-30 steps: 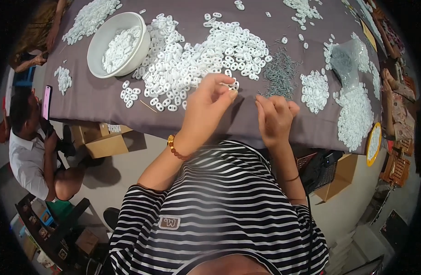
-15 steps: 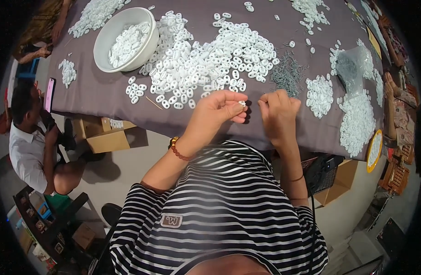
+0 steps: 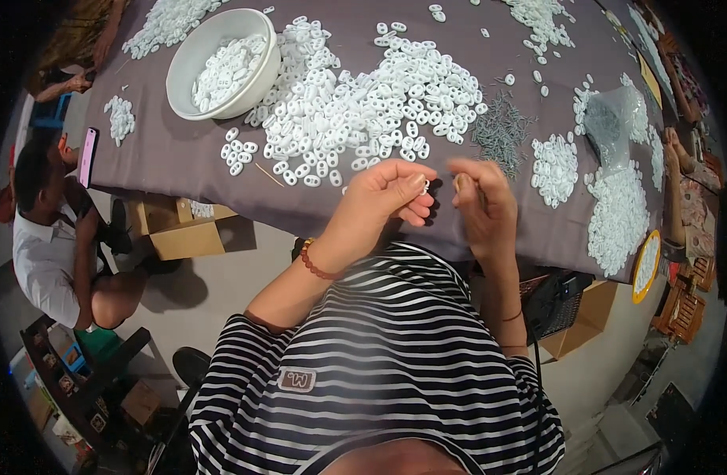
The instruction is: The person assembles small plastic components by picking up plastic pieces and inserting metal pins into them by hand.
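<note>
Between the thumb and fingers of my left hand is a small white oval plastic piece, mostly covered by the fingertips. Just to its right, apart from it, my right hand is half curled, thumb and index finger near each other and slightly blurred; anything in them is too small to make out. Beyond both hands spreads a large heap of white oval two-hole pieces. Past my right hand lies a pile of small grey screws.
A white bowl of the same pieces stands at the far left, near a thin wooden stick. To the right are smaller white piles, a clear plastic bag and a yellow-rimmed tray. A seated person is at left.
My right hand has turned, its index finger reaching further left and its thumb showing. The white piece in my left hand has tilted. The view has shifted slightly.
</note>
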